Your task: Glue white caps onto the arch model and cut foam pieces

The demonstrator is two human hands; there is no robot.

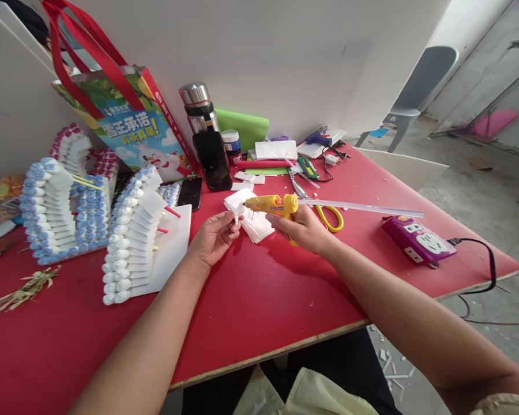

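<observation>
My right hand (303, 229) is closed round the grip of a yellow hot glue gun (271, 204), with a long clear glue stick (363, 207) sticking out of its back to the right. The gun's nozzle points left at a small white piece (236, 218) pinched in the fingers of my left hand (213, 237). Both hands hover over the red table (259, 294), just in front of a stack of white foam squares (254, 222).
White stepped foam models trimmed with small blue and white bottles (132, 236) (58, 210) stand at the left. Behind are a printed shopping bag (125, 124), a steel flask (199, 109), a black phone (190, 192), yellow-handled scissors (326, 216) and a purple power strip (417, 241).
</observation>
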